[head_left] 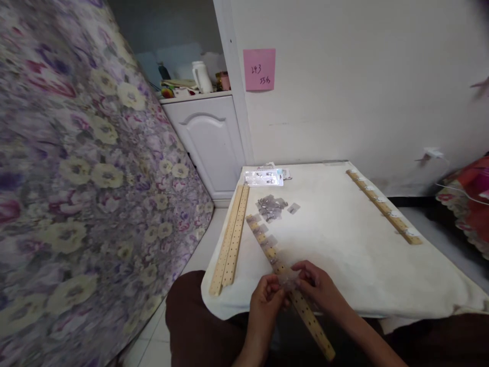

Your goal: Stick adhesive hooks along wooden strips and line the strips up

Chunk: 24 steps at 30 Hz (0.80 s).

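Observation:
A long, narrow wooden strip with rows of holes (311,321) slants across the near table edge, its lower end over my lap. Over its middle, a small clear plastic piece (287,279) is pinched between my left hand (266,302) and my right hand (318,286). Both hands have their fingers bent and closed around it; fingertips partly cover it. Farther up the strip, several clear squares (263,229) are fixed in a row. Just beyond lies a loose pile of similar clear squares with small dark parts (272,208), one square (294,208) apart from it.
Two more holed strips (232,239) lie side by side at the table's left edge. Clear packaging (263,177) sits at the back left. A strip bearing several white pieces (382,205) lies along the right. A floral curtain (95,204) hangs at left; a wall (324,102) stands behind.

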{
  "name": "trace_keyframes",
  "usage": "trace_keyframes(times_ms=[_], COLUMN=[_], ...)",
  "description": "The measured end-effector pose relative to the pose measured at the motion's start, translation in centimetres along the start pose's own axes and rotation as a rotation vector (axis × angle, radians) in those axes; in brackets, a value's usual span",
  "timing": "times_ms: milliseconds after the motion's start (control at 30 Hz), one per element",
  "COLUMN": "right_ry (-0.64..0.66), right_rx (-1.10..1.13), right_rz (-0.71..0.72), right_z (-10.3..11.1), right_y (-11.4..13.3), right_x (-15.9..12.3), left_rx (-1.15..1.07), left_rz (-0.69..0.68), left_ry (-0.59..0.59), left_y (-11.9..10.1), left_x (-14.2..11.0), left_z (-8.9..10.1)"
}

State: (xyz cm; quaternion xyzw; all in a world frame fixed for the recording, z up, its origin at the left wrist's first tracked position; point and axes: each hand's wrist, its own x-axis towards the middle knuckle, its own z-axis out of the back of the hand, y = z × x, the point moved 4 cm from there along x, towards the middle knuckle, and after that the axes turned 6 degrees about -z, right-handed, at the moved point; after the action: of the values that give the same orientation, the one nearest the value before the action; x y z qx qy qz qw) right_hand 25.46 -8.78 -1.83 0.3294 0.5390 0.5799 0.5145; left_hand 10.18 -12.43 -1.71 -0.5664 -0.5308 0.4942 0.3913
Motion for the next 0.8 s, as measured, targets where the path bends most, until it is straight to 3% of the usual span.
trace_keyframes(times_ms=[800], right_ry=[-0.008], right_rx=[-0.072], right_rz=[-0.047], right_z=[-0.2], right_y=[-1.6], right_x=[0.9], left_rx=[0.074], left_rz=[0.066], left_ry=[-0.004], left_y=[1.8], left_x=[0.2], left_z=[0.8])
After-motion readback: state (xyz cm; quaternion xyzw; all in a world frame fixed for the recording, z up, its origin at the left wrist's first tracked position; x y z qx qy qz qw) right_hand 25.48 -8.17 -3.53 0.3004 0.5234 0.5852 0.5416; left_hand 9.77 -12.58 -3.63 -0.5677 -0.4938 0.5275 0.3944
